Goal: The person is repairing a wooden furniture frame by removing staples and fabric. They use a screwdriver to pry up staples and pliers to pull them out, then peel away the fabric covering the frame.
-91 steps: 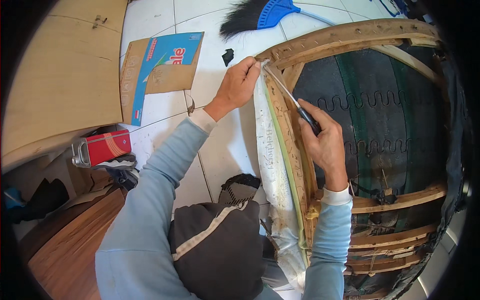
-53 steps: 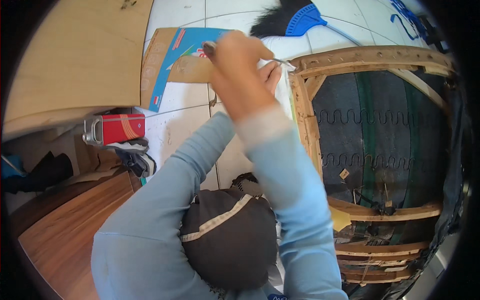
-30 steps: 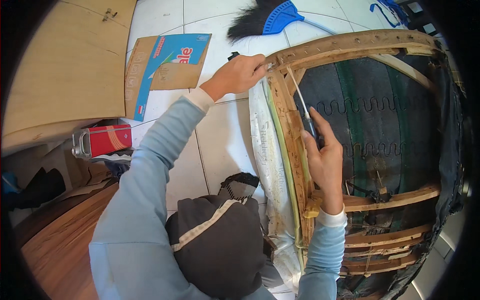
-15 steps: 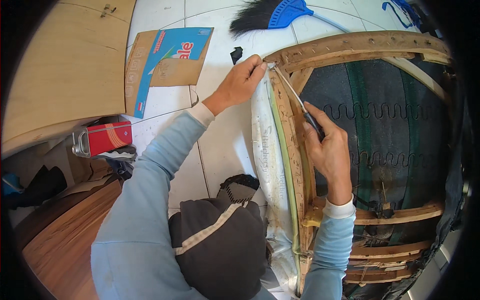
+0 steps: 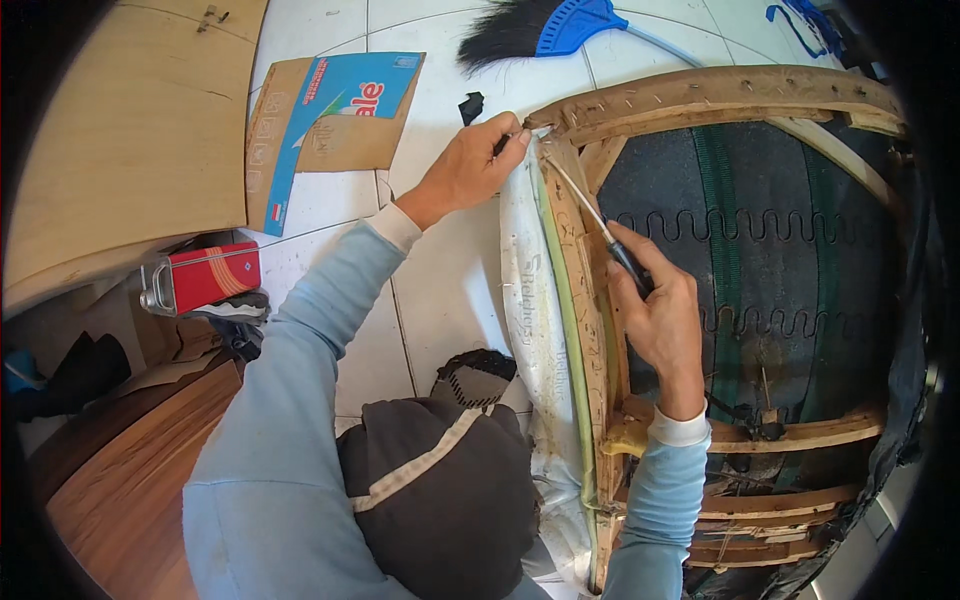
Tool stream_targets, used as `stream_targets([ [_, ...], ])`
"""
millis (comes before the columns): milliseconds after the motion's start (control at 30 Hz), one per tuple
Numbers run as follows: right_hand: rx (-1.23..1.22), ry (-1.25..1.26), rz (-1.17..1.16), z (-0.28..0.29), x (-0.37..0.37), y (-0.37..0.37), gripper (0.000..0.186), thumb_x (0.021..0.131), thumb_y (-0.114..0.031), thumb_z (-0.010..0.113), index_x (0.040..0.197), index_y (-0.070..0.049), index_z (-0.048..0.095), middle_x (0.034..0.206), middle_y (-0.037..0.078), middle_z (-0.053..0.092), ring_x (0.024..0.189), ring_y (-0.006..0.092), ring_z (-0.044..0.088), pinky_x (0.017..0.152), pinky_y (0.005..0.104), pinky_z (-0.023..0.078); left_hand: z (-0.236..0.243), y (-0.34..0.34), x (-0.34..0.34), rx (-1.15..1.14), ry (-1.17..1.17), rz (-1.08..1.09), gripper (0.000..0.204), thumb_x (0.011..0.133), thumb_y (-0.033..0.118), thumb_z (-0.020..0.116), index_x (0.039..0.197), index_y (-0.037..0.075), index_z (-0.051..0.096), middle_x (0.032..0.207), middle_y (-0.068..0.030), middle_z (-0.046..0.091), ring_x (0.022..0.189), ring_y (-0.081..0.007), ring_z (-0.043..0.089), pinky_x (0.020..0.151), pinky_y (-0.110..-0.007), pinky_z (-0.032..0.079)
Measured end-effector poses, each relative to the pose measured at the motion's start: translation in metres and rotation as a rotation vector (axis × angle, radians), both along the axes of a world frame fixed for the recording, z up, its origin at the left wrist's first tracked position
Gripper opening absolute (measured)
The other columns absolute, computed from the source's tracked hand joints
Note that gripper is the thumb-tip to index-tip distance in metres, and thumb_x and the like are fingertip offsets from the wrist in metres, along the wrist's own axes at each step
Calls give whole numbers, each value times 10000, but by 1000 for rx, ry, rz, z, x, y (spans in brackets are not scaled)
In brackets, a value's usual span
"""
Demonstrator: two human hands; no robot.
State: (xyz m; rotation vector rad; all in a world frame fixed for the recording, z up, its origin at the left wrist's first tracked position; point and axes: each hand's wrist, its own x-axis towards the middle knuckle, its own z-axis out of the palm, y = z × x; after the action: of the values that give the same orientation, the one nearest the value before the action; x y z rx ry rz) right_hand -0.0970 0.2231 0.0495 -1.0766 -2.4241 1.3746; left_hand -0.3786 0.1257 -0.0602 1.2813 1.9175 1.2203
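Observation:
A chair-like wooden frame (image 5: 588,350) with staples along its edges lies turned over at my right. White printed sheet material (image 5: 535,330) and a green strip (image 5: 563,290) run along its left rail. My left hand (image 5: 465,172) is closed in a pinch on the sheet's edge at the frame's far left corner. In my right hand (image 5: 655,300) is a screwdriver (image 5: 580,195), gripped by its dark handle. Its shaft slants up and left across the rail, the tip just below the corner. Dark backing with green webbing (image 5: 716,190) and wavy springs (image 5: 750,222) spans the frame.
Beyond the frame lies a broom (image 5: 570,30) with a blue head. Flattened cardboard (image 5: 345,115) rests on the white tiles, beside a wooden panel (image 5: 130,130). A red can (image 5: 212,277) and a brown wood-grain board (image 5: 140,470) are at the left.
The screwdriver's tip has moved slightly toward me, away from the frame's corner, and my right hand has shifted slightly with it. My left hand keeps its pinch at the same corner.

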Motion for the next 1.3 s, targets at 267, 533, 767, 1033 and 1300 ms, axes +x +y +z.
stream_targets([
  [267,127,49,-13,-10,-3,1,347,994,-58,704,1337,-41,753,1201,261,781,1136,396,782,937,416,602,-3,2,7,62,-37,72,222,1117,244,633,1040,45,570,799,-25,528,721,-120,497,678,-322,452],
  [533,274,101,-41,-21,6,5,364,983,-47,723,1344,-74,769,1123,208,797,964,373,793,832,429,610,15,22,4,173,238,97,372,935,244,869,1167,41,661,1049,-81,718,932,-203,732,865,-334,602],
  [767,317,81,-27,-19,0,5,393,973,-43,739,1362,-93,763,1058,184,785,883,351,774,784,431,596,31,22,-2,117,194,34,298,933,246,874,1137,52,776,1110,-89,740,960,-206,737,875,-343,625],
  [1033,322,128,-13,-30,6,5,403,964,-45,743,1361,-106,766,1072,182,787,881,361,766,789,434,595,31,23,-7,67,99,16,235,999,208,815,1173,50,794,1199,-63,746,964,-158,740,875,-312,615],
  [1300,328,63,31,-21,-3,8,389,977,-56,722,1362,-100,762,1098,207,790,933,391,775,814,454,601,22,4,1,11,-160,125,407,1058,255,760,1377,28,647,1366,-145,717,983,-168,766,871,-307,598],
])
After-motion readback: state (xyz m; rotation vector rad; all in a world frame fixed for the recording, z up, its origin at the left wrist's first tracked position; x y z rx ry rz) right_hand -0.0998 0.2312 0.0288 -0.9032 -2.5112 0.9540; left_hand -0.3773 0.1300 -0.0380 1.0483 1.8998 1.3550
